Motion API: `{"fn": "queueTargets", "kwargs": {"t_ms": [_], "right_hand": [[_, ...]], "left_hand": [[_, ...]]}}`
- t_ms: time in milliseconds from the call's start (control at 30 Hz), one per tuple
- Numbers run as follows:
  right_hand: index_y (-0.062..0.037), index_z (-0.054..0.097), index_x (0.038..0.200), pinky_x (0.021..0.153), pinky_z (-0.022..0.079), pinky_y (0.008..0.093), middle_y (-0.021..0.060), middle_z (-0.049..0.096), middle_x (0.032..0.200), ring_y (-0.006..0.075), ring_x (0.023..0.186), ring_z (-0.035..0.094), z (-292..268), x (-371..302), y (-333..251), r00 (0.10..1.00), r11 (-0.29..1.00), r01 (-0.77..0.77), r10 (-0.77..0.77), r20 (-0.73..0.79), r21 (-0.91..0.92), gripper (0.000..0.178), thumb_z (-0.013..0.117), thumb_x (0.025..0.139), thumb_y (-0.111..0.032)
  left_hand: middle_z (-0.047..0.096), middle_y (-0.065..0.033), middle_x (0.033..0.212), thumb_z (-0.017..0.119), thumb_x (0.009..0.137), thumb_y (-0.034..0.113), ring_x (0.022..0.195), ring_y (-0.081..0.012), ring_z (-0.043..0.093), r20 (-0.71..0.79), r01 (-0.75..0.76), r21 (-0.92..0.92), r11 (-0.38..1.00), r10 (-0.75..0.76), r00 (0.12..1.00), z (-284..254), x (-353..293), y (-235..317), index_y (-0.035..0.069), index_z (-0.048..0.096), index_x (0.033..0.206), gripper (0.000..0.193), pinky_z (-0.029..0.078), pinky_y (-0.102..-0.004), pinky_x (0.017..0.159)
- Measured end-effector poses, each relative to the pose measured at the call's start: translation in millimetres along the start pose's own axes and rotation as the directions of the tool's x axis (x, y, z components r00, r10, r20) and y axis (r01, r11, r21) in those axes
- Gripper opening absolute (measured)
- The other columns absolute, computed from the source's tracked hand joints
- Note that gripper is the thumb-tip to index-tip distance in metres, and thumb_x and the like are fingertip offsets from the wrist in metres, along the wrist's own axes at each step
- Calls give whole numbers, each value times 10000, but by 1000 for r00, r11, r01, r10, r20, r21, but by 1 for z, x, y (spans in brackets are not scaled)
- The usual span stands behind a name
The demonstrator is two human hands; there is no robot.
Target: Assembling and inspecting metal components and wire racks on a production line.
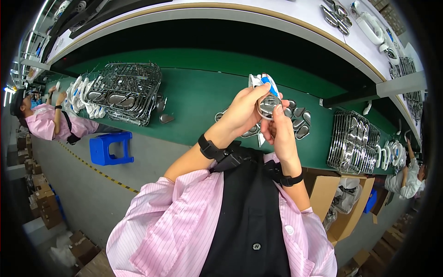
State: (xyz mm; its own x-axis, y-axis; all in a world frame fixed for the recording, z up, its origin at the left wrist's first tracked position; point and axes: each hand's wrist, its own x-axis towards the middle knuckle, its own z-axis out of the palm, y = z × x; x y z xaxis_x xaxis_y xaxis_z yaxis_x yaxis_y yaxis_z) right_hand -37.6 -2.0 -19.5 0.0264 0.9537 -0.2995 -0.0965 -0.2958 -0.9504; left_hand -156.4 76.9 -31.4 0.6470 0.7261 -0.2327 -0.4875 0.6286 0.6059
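Observation:
Above the green bench top, both my hands close around a white housing [253, 81] with a blue strip and a shiny, chrome-like oval piece [269, 107] at its near end. My left hand [247, 108] grips its left side, the thumb lying along the blue strip. On the right, my right hand [280, 127] pinches the lower edge of the oval piece, thumb on its face. Several loose shiny teardrop-shaped pieces [302, 132] lie on the bench beyond and beside my hands, partly hidden by them.
Wire baskets [124, 94] of shiny parts stand at left, with white ring-shaped housings [83, 94] beyond. Another wire rack [353, 143] is at right, above an open cardboard box [323, 194]. A shelf edge [221, 6] overhangs the bench. A blue stool [110, 147] and co-workers flank me.

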Motion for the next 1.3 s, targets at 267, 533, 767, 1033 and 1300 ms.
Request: {"fn": "queueTargets", "kwargs": {"t_ms": [267,533,767,1033,1300], "right_hand": [[-51,560,682,447,277,221,-28,423,537,49,483,364,6,4,7,999,999,37,-37,7,10,555,364,997,-464],[-42,550,687,474,298,225,-31,434,549,54,502,381,4,4,6,999,1000,24,-25,32,19,479,427,993,-388],[-27,532,693,509,294,217,-30,512,617,42,537,404,-21,-2,19,916,938,324,-344,-208,-123,220,661,855,-99],[-11,666,882,923,422,354,149,517,1234,256,1131,507,-8,-11,-7,795,775,548,-599,-91,-314,132,692,754,9],[-39,698,829,835,487,344,172,531,1242,272,1090,571,-7,-18,-16,857,868,463,-490,-159,-180,181,786,675,-4]], "left_hand": [[646,-175,1034,452,980,284,986,-283,641,-29,41,-213,976,-49,998,-16,6,-8,-49,567,1080,366,541,-390,866],[636,-168,1042,427,984,279,1001,-270,630,-64,70,-235,970,-87,994,-16,6,-9,-37,560,1093,360,532,-391,876],[594,-140,1086,381,989,231,934,-230,626,-7,-137,103,985,139,990,-7,-14,-3,26,412,1267,346,533,-371,782],[317,-114,1461,215,1032,363,1316,-193,372,265,-316,205,926,258,929,9,-26,-11,45,86,1505,584,302,-337,1087],[308,-101,1473,250,1026,414,1264,-177,412,291,-218,197,956,155,944,12,-29,-6,50,65,1513,635,368,-315,1019]]}}
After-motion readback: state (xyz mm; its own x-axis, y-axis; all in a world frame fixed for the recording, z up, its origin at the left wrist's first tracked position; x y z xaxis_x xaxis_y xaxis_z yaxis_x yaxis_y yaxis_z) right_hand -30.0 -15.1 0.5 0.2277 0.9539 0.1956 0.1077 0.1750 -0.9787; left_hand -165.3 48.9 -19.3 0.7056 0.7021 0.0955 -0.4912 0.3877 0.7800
